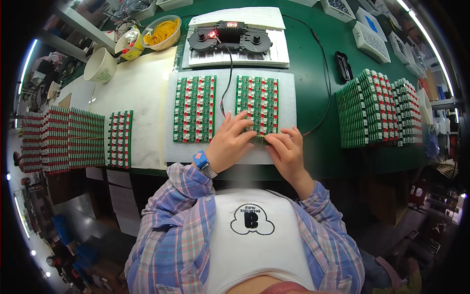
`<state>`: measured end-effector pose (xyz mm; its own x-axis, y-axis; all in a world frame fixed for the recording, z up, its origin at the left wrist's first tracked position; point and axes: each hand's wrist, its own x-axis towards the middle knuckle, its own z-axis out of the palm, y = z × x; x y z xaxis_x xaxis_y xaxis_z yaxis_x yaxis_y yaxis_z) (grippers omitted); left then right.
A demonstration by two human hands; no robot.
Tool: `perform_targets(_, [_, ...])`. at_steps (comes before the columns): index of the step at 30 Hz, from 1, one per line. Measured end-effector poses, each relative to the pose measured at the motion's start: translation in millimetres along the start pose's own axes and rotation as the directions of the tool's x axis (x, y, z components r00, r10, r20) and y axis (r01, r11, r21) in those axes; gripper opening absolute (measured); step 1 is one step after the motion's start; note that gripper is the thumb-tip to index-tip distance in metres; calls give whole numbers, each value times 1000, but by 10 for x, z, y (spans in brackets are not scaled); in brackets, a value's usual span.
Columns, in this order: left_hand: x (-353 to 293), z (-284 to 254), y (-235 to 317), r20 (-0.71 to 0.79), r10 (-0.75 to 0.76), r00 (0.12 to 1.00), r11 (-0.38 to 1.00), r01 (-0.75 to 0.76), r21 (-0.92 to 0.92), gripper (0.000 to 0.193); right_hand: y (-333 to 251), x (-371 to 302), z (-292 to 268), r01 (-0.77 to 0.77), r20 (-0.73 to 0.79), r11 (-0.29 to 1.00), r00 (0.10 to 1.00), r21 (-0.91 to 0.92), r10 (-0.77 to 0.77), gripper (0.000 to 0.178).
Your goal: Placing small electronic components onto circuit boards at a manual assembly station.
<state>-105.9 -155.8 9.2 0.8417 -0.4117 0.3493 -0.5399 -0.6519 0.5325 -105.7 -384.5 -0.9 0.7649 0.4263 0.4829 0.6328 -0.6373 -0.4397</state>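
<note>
A green circuit board panel (pixel 257 100) with rows of white and red parts lies in front of me on a pale foam mat (pixel 225 152). Over its lower left corner rests my left hand (pixel 229 139), with fingers apart and fingertips on or just above the board. My right hand (pixel 288 149) pinches thumb and index finger at the panel's lower edge; what lies between them is too small to make out. A dark cable (pixel 231 73) runs down to my left fingers, where its end is hidden. Left of it lies a second, similar panel (pixel 195 109).
A black device with two round hubs and a red light (pixel 230 38) sits on white foam behind the panels. Stacked boards stand at left (pixel 68 139) and right (pixel 377 110). A bowl of yellow bands (pixel 161 33), a white cup (pixel 100 66) and parts bins (pixel 370 43) line the back.
</note>
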Motion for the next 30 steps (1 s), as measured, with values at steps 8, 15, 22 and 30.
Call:
perform_targets(8, [8, -11, 12, 80, 16, 997, 997, -10, -80, 40, 3, -17, -14, -51, 16, 999, 999, 12, 50, 38])
perform_targets(15, [-38, -11, 3, 94, 1, 996, 1000, 0, -9, 41, -10, 3, 31, -44, 14, 998, 999, 49, 43, 38])
perform_targets(22, [49, -24, 60, 112, -15, 994, 1000, 14, 10, 42, 19, -4, -15, 6, -43, 999, 999, 44, -4, 34])
perform_targets(30, [83, -51, 98, 132, 12, 991, 1000, -16, 27, 40, 39, -68, 20, 17, -64, 999, 998, 48, -13, 28])
